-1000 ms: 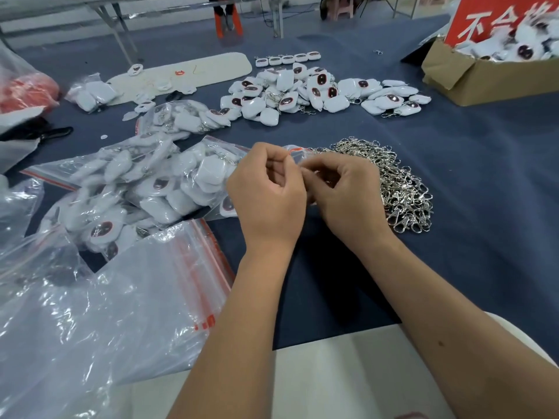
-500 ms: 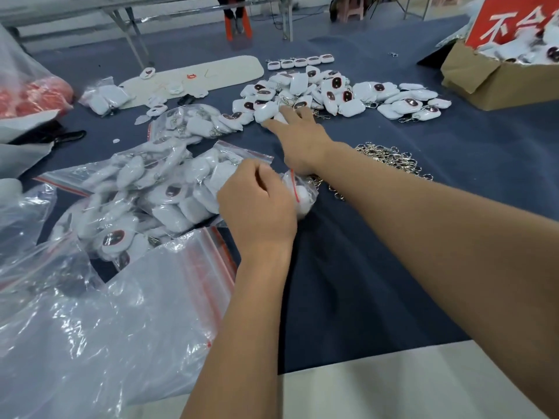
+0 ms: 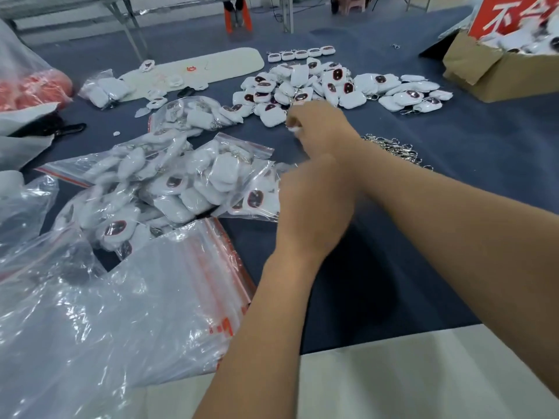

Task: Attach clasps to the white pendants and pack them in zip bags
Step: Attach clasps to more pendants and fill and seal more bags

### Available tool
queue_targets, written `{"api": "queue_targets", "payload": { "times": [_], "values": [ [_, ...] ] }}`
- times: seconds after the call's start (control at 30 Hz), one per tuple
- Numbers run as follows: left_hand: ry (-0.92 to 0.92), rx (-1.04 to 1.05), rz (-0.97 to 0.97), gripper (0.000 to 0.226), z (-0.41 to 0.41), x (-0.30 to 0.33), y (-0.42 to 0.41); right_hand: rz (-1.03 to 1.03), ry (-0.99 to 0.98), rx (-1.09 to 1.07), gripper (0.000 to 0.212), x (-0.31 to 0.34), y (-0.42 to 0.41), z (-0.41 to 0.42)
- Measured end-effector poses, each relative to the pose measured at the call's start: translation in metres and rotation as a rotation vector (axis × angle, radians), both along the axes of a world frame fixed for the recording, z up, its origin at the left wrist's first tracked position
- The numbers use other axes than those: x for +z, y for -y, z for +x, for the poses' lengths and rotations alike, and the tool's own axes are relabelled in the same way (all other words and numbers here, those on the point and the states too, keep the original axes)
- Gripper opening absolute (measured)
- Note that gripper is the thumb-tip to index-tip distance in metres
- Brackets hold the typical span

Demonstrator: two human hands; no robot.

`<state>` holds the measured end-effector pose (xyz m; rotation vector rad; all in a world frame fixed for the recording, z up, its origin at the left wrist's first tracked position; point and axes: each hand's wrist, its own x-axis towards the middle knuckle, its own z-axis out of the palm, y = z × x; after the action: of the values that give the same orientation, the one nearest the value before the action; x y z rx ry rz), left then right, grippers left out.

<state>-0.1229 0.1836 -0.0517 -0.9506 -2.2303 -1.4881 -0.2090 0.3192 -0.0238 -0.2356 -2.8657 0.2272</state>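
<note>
Cloth: dark blue table cover (image 3: 453,176), the ground for everything below; places are given from the loose pendant pile.
Loose pendant pile: white pendants (image 3: 332,86) with dark oval faces, heaped at the far middle of the cloth.
Right hand: right hand (image 3: 320,128) reaches across to the near edge of the pile; fingers curled, with a small white piece at the fingertips, blurred, so what it pinches cannot be told for sure.
Left hand: left hand (image 3: 314,207) sits nearer than the pile, under the right forearm, at the edge of a filled bag; its fingers are hidden and blurred, so the grip cannot be told.
Filled zip bags: clear zip bags (image 3: 187,182) with red strips, stuffed with pendants, lying near and left of the pile.
Empty bags: a stack of flat clear bags (image 3: 169,297), nearest of all, left of the left forearm.
Clasps: a heap of silver metal clasps (image 3: 393,146), just near and right of the pile, partly behind the right arm.
Cardboard box: brown box (image 3: 490,74) holding more pendants, far right of the pile.
White board: long pale board (image 3: 211,65), left of the pile.
</note>
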Motion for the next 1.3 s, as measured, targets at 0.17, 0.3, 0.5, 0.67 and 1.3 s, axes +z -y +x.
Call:
{"api": "queue_targets", "payload": {
  "times": [0.17,0.3,0.5,0.67,1.3],
  "values": [
    [0.139,-0.174,-0.078,0.008,-0.001,-0.010,-0.003,-0.712,-0.514,-0.245,0.029,0.006,0.000,0.062],
    [0.295,-0.148,-0.049,0.019,-0.001,-0.007,-0.007,-0.903,-0.651,-0.308,0.017,-0.009,0.016,0.114],
    [0.311,-0.058,-0.021,0.020,0.000,-0.007,-0.006,-1.450,-0.668,-0.219,0.012,-0.023,0.038,0.146],
    [0.189,-0.090,-0.092,0.044,0.008,-0.002,-0.004,-1.913,-0.587,-0.110,0.021,-0.022,0.036,0.144],
    [0.126,0.076,0.043,0.011,-0.007,0.002,0.008,-1.196,-0.463,-0.002,0.019,-0.034,0.036,0.137]
  ]
}}
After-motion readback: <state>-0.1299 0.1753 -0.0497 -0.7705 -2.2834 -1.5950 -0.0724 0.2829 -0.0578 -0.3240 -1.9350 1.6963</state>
